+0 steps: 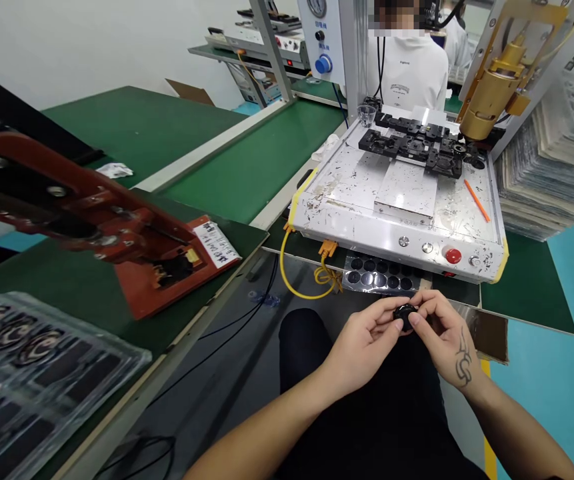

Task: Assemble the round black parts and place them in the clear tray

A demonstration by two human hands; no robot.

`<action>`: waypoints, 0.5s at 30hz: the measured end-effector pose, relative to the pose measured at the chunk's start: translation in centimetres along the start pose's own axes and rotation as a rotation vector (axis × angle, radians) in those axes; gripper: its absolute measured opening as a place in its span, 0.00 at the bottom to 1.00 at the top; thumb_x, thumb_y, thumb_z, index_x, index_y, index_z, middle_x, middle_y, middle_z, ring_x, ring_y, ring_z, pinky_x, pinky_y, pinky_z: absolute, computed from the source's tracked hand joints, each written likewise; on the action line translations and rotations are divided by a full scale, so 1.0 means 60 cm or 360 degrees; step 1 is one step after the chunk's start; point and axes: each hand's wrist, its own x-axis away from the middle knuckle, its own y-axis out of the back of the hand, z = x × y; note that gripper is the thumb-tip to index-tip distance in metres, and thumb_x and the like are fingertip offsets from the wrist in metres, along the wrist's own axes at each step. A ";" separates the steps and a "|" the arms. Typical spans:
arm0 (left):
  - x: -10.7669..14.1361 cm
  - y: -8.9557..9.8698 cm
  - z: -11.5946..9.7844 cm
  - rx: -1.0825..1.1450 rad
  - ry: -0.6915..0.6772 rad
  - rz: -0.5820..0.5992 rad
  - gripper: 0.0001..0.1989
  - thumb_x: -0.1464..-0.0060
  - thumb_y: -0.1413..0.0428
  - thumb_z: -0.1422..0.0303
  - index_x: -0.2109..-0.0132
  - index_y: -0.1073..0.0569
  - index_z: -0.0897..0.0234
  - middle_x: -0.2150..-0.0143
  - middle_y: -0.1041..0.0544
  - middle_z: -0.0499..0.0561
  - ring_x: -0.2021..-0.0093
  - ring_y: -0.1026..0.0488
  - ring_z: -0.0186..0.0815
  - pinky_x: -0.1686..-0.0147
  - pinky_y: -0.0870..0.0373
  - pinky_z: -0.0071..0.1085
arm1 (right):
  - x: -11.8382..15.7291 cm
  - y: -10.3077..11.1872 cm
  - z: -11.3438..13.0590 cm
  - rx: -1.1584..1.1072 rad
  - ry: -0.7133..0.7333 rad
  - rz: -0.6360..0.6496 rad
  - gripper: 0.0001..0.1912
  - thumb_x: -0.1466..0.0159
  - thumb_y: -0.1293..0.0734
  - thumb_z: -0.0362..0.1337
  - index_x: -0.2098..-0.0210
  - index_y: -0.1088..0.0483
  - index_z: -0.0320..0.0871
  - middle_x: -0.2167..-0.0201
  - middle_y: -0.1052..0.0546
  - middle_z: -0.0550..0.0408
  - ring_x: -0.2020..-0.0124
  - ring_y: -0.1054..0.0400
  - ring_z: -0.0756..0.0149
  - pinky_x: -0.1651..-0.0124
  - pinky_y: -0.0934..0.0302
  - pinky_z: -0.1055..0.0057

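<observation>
White machine [397,193] stood on the green desk [527,280] | left hand [367,340] and right hand [444,337] were nearly closed, fingertips pinching opposite sides | small black round part [405,318] lay between them, before the machine's front edge

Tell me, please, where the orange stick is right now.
In the head view, the orange stick lies on the right side of the white machine top, between the black fixtures and the red button.
</observation>
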 end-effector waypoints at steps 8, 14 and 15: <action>0.002 0.005 0.009 -0.0364 -0.0169 -0.0050 0.17 0.31 0.42 0.66 0.38 0.22 0.64 0.55 0.13 0.55 0.53 0.14 0.43 0.50 0.17 0.36 | -0.001 0.000 -0.016 0.0200 0.0128 -0.0056 0.12 0.29 0.28 0.40 0.65 0.34 0.49 0.59 0.28 0.54 0.58 0.30 0.59 0.55 0.33 0.62; -0.002 0.023 -0.014 -0.0743 -0.0271 0.0139 0.24 0.30 0.45 0.69 0.29 0.32 0.59 0.43 0.15 0.56 0.46 0.15 0.44 0.45 0.18 0.38 | -0.013 0.014 -0.026 0.0327 0.0384 0.0178 0.10 0.26 0.31 0.37 0.47 0.23 0.52 0.51 0.25 0.48 0.50 0.28 0.54 0.47 0.31 0.57; -0.003 0.026 -0.017 -0.0780 -0.0282 0.0158 0.25 0.30 0.45 0.69 0.29 0.33 0.59 0.42 0.15 0.57 0.44 0.16 0.44 0.43 0.19 0.38 | -0.015 0.017 -0.022 0.0337 0.0433 0.0196 0.09 0.26 0.31 0.37 0.48 0.22 0.52 0.50 0.24 0.48 0.49 0.27 0.53 0.46 0.31 0.57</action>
